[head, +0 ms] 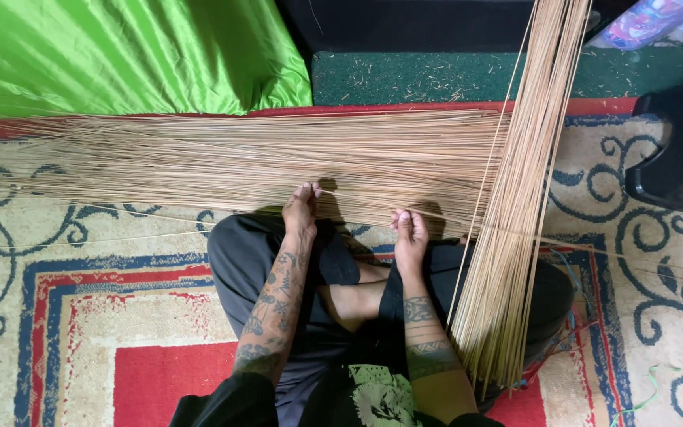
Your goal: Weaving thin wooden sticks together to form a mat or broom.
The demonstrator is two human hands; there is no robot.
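Both grips pinch at the flat layer of thin sticks (262,162) — left hand (302,207), right hand (410,233); I judge brittle strands could snap if pulled sideways.

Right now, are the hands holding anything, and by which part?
Both hands pinch thin tan straw-like sticks from the horizontal layer on the patterned carpet: the left hand and right hand grip at the layer's near edge. Exact sticks cannot be told.
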